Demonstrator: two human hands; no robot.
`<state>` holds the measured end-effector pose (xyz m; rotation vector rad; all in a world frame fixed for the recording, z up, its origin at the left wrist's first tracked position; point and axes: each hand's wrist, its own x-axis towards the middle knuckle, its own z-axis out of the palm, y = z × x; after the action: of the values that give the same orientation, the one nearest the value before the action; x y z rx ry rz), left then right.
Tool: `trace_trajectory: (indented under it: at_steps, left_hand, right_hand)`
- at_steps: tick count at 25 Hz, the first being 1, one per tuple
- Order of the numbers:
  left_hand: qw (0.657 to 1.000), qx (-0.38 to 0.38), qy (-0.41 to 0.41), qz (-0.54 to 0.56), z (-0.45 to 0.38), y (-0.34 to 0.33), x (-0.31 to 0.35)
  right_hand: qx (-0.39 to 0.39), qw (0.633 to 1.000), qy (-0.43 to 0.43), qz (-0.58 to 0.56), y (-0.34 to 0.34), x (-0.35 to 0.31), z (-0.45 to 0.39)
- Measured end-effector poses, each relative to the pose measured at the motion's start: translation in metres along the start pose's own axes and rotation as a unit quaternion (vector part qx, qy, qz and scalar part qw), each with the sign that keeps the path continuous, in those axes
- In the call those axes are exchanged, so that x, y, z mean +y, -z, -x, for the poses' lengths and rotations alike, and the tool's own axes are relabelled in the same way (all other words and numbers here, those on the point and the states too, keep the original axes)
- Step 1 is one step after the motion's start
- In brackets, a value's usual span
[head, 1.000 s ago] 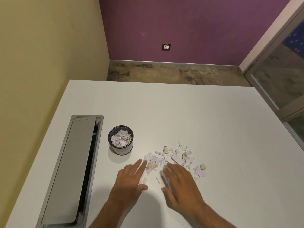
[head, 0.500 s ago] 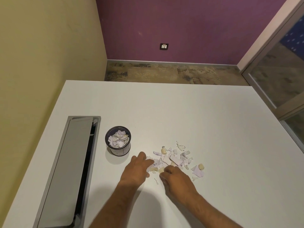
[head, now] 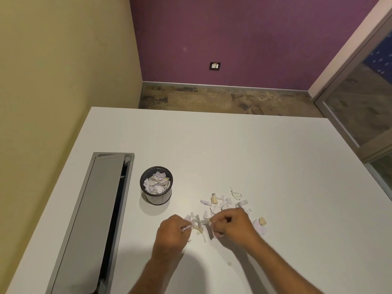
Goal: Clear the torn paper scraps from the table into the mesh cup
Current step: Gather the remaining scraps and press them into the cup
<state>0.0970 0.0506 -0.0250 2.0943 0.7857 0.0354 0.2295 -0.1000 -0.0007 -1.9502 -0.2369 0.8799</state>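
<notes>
Head view of a white surface (head: 233, 149) set in a room corner, with a yellow wall (head: 63, 71) along its left edge and a purple wall (head: 233, 35) bearing a socket plate (head: 214, 66) beyond its far edge; a strip of mottled floor (head: 222, 98) separates the far edge from that wall, and a glazed door frame (head: 360, 102) stands off the far right corner. A long grey cable hatch (head: 95, 219) is let into the surface parallel to the left edge, its long axis running from the near edge toward the far edge, with a dark slot along its right side. Just right of the hatch, and apart from it, the mesh cup (head: 156, 185) stands upright with its mouth facing up, already well filled with pale scraps. The torn paper scraps (head: 224, 203) lie in a loose band nearer the near edge than the far one, right of the cup and well apart from it, the band running roughly left to right; a few cream pieces lie among the white ones, and one small bit (head: 229, 263) lies alone closer to the near edge. Nothing stands between the scraps and the cup. The left hand (head: 172, 232) rests at the left end of the band, its grip closed narrow around scraps. The right hand (head: 233, 224) sits just beside it over the middle of the band, its grip likewise curled tight on scraps. A few scraps lie between the two hands.
</notes>
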Motion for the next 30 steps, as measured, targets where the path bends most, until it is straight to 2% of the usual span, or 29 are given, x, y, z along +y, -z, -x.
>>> trace_trajectory:
  at_steps: [2, 3, 7, 10, 12, 15, 18, 22, 24, 27, 30]
  left_hand:
    - [0.997, 0.037, 0.018, 0.071, 0.009, 0.004, 0.006]
    - [0.993, 0.051, 0.029, 0.106, 0.013, 0.007, 0.009]
    - [0.968, 0.090, 0.106, 0.210, 0.028, 0.019, 0.020]
    - [0.936, 0.130, 0.143, 0.294, 0.035, 0.030, 0.023]
    - [0.922, 0.152, 0.143, 0.325, 0.037, 0.041, 0.023]
    - [0.924, 0.193, 0.105, 0.314, 0.032, 0.064, 0.021]
    - [0.934, 0.244, 0.044, 0.256, 0.012, 0.090, 0.024]
    - [0.956, 0.273, -0.028, 0.102, -0.027, 0.115, 0.035]
    - [0.970, 0.236, -0.063, -0.004, -0.047, 0.119, 0.039]
    - [0.973, 0.134, -0.056, -0.182, -0.066, 0.119, 0.042]
    - [0.963, 0.101, -0.072, -0.240, -0.072, 0.114, 0.041]
  right_hand:
    - [-0.037, 0.989, -0.044, -0.139, 0.001, -0.025, -0.002]
    - [-0.053, 0.982, -0.047, -0.173, 0.001, -0.039, -0.005]
    - [-0.111, 0.977, 0.034, -0.177, -0.024, -0.104, -0.020]
    - [-0.114, 0.985, 0.101, -0.076, -0.053, -0.141, -0.039]
    - [-0.094, 0.982, 0.149, 0.061, -0.071, -0.156, -0.051]
    - [-0.093, 0.934, 0.202, 0.281, -0.090, -0.165, -0.062]
    - [-0.092, 0.904, 0.228, 0.350, -0.097, -0.163, -0.064]
    - [-0.063, 0.932, 0.229, 0.274, -0.081, -0.152, -0.060]
    - [-0.039, 0.955, 0.214, 0.202, -0.066, -0.142, -0.055]
    - [-0.008, 0.986, 0.151, 0.066, -0.038, -0.118, -0.047]
    - [0.012, 0.992, 0.111, 0.050, -0.006, -0.088, -0.043]
